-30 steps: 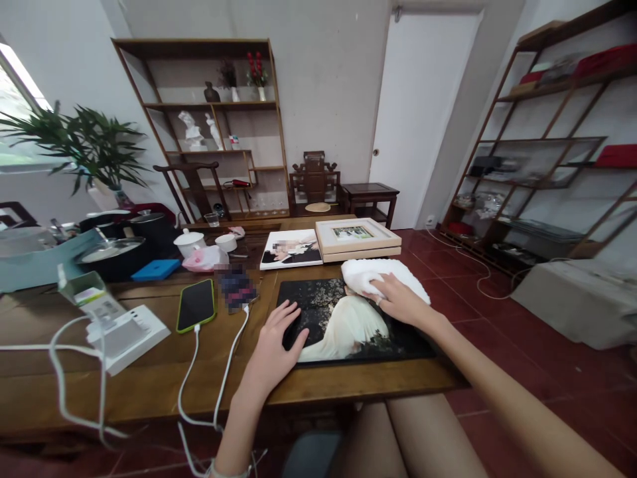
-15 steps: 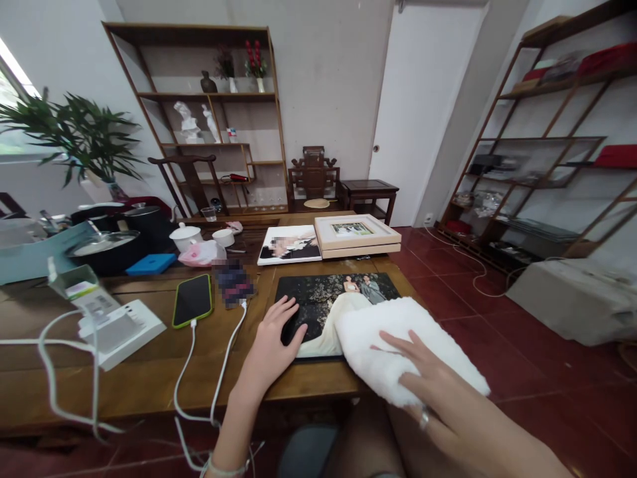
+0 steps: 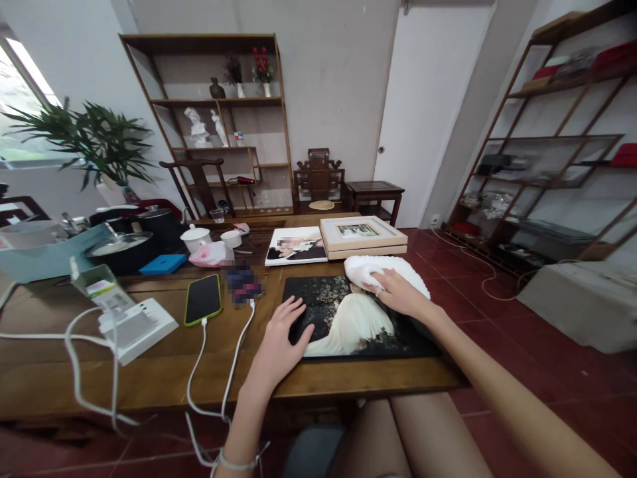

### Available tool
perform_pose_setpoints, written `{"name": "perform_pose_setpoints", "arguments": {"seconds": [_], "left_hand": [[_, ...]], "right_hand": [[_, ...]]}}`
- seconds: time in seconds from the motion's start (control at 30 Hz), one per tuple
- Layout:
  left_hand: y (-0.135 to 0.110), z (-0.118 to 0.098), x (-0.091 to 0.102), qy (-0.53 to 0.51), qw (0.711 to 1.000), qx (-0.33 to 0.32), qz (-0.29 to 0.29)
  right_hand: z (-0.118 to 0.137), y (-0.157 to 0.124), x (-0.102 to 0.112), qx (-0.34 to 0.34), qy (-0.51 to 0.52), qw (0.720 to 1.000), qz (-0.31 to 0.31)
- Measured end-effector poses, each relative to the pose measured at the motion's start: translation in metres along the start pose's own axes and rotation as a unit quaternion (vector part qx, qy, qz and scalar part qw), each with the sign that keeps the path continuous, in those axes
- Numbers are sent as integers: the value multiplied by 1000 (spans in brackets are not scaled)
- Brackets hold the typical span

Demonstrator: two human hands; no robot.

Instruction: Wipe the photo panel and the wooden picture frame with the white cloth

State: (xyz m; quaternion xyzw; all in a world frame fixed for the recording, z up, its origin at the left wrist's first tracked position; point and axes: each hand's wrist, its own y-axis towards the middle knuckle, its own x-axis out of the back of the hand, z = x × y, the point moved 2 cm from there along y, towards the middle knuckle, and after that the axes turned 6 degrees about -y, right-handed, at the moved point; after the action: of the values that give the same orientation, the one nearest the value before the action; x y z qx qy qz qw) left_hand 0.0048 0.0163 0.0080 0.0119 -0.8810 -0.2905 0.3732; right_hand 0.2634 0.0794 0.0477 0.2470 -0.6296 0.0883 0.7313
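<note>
A dark wedding photo panel (image 3: 343, 325) lies flat near the front edge of the wooden table. My left hand (image 3: 286, 332) rests on its left edge with fingers spread. A fluffy white towel (image 3: 398, 267) is bunched under my right hand (image 3: 398, 292), whose fingers press into it at the panel's far right part. The towel and hand cover the upper bodies of the couple in the picture; the white gown shows below them.
Behind the panel are a smaller photo panel (image 3: 296, 246) and stacked pale frames (image 3: 363, 238). To the left lie a green-cased phone (image 3: 203, 300), a second phone (image 3: 243, 282), white cables (image 3: 196, 372), an opened white box (image 3: 146, 330) and dark pots (image 3: 122, 252).
My right hand has slid the towel away from me, from the panel's near right side to its far edge, uncovering the lower right of the picture. My left hand stays on the left edge.
</note>
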Motion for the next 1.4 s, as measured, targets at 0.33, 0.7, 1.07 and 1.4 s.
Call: {"name": "perform_pose_setpoints", "arguments": {"seconds": [0.33,0.7,1.07,1.4], "left_hand": [[0,0,-1,-2,1000,16,-6],[1,1,-1,-9,1000,17,7],[1,3,-1,-20,1000,20,10],[0,2,-2,-18,999,32,16]], "right_hand": [[68,-99,11,4,22,997,78],[50,-60,35,26,57,989,133],[70,0,-4,-4,3,999,50],[104,-91,30,75,81,986,123]]}}
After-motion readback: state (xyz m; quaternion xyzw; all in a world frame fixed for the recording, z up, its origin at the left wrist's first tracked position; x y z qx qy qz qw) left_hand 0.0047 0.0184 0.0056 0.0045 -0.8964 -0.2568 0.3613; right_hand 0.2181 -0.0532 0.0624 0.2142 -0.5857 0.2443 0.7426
